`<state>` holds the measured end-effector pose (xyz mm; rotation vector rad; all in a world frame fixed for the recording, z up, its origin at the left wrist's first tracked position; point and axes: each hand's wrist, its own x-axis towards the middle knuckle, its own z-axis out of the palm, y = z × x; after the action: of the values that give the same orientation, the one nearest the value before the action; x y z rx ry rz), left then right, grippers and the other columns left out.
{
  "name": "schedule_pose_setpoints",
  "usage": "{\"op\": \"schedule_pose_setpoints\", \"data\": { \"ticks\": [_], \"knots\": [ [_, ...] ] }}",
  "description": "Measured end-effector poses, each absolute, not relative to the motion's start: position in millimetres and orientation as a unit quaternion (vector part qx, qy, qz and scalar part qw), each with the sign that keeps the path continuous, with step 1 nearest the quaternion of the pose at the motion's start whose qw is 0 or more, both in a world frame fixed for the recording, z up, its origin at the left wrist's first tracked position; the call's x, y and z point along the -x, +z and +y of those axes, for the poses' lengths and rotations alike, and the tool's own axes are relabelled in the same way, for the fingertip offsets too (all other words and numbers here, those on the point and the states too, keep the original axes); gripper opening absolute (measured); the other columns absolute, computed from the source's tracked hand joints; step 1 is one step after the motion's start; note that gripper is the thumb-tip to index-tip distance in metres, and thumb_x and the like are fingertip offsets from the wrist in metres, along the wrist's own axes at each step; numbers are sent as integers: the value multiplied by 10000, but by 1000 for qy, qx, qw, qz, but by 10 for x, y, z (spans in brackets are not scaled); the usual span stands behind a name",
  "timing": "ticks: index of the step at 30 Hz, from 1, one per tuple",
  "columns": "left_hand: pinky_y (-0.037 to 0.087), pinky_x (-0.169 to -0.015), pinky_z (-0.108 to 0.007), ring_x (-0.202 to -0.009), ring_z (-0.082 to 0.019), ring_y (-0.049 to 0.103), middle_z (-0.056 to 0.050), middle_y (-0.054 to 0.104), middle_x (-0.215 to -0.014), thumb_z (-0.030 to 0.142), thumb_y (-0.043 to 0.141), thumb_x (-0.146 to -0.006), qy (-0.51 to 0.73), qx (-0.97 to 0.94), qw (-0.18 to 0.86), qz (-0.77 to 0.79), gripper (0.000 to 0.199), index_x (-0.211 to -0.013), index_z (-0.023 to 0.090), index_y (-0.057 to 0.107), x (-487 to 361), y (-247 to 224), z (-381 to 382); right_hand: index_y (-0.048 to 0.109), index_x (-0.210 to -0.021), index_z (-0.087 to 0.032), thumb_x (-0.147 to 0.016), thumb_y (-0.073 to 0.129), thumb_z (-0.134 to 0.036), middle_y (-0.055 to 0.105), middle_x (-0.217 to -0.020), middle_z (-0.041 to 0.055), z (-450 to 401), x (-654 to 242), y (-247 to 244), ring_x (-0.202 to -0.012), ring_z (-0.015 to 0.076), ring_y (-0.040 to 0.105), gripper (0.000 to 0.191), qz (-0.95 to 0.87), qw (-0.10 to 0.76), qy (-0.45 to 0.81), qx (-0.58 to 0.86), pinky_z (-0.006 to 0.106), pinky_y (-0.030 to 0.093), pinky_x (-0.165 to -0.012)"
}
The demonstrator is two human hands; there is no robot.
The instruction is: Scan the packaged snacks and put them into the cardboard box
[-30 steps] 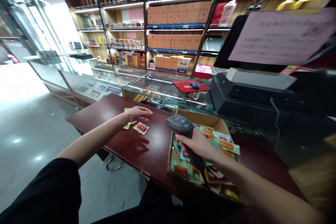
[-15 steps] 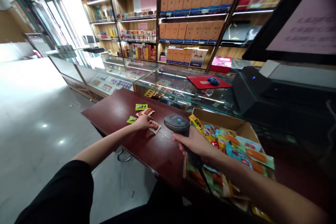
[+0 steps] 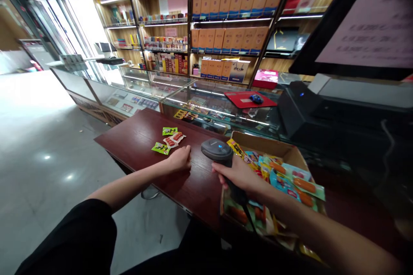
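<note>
My right hand is wrapped round the handle of a dark barcode scanner with a blue light, held above the brown table. Over the table to its left is my left hand, its fingers curled; what they hold, if anything, is hidden. Just beyond that hand lie two green packets and, between them, small red-and-white sausage packets. A cardboard box of colourful snack packs stands beside my right forearm.
Behind the table runs a glass display counter with a red mat and a blue mouse. A monitor and a black machine are at the right. Shelves of boxed goods line the back wall.
My left hand has drawn slightly right and toward me, off the sausage packets, and its fingers have curled in. The packet that was under its fingers no longer shows. The scanner stays in my right hand.
</note>
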<state>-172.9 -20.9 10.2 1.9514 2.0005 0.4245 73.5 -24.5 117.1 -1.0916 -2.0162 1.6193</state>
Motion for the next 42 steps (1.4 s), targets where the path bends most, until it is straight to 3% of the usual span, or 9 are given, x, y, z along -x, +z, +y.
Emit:
{"op": "schedule_pose_setpoints", "data": {
  "ticks": [2,5,9,14,23,28,35,42],
  "knots": [
    [482,-732,-299,-786,-215,637,-70,665,-795,181,719,-641,234,-601,236,727,250,-866,171,610,1788,183,-156,564,-731,-159,-777,631,-380,565,-472,-24,-248,-795,1170,-381,102,533,236,-711,167,566,382,205,413,-413],
    [507,-691,-263,-684,-162,640,-25,664,-682,156,762,-605,365,-448,434,691,213,-783,153,644,1880,364,-62,555,-721,-160,-773,637,-388,566,-469,-25,-259,-886,1179,-372,101,528,248,-713,168,557,391,211,416,-411],
    [539,-692,-243,-689,-143,673,-44,715,-753,148,829,-552,460,-340,573,587,326,-846,121,692,1897,579,-17,554,-728,-165,-780,630,-371,559,-450,-26,-288,-986,1224,-366,105,523,226,-708,170,559,397,212,418,-400],
    [558,-614,-235,-665,-153,688,-77,731,-795,198,876,-543,470,-326,593,567,388,-876,110,696,1741,699,26,535,-718,-187,-785,633,-361,546,-457,-38,-307,-1120,1306,-346,102,511,211,-699,173,550,423,213,421,-366],
    [556,-816,-236,-803,-148,708,-95,735,-876,65,843,-580,490,-360,630,484,299,-819,99,666,1392,840,130,479,-668,-205,-788,630,-372,555,-438,-29,-338,-1425,1360,-368,124,540,256,-696,181,524,456,220,437,-374],
    [555,-823,-284,-790,-158,709,-82,728,-851,47,846,-557,492,-372,630,472,335,-787,109,610,1273,885,121,503,-646,-201,-817,591,-344,580,-440,-11,-365,-1482,1406,-366,122,544,240,-710,174,513,450,229,451,-396],
    [557,-741,-267,-707,-144,699,-67,722,-788,40,854,-526,481,-387,628,474,385,-807,113,601,1217,932,98,477,-646,-222,-811,604,-323,574,-440,-17,-370,-1506,1394,-374,135,546,232,-700,197,518,451,254,455,-410],
    [556,-790,-283,-743,-153,706,-70,728,-796,71,881,-490,486,-381,623,479,401,-775,115,602,1112,964,123,515,-663,-209,-796,630,-354,566,-450,-23,-375,-1653,1383,-381,131,539,228,-705,217,511,441,254,450,-428]
  ]
}}
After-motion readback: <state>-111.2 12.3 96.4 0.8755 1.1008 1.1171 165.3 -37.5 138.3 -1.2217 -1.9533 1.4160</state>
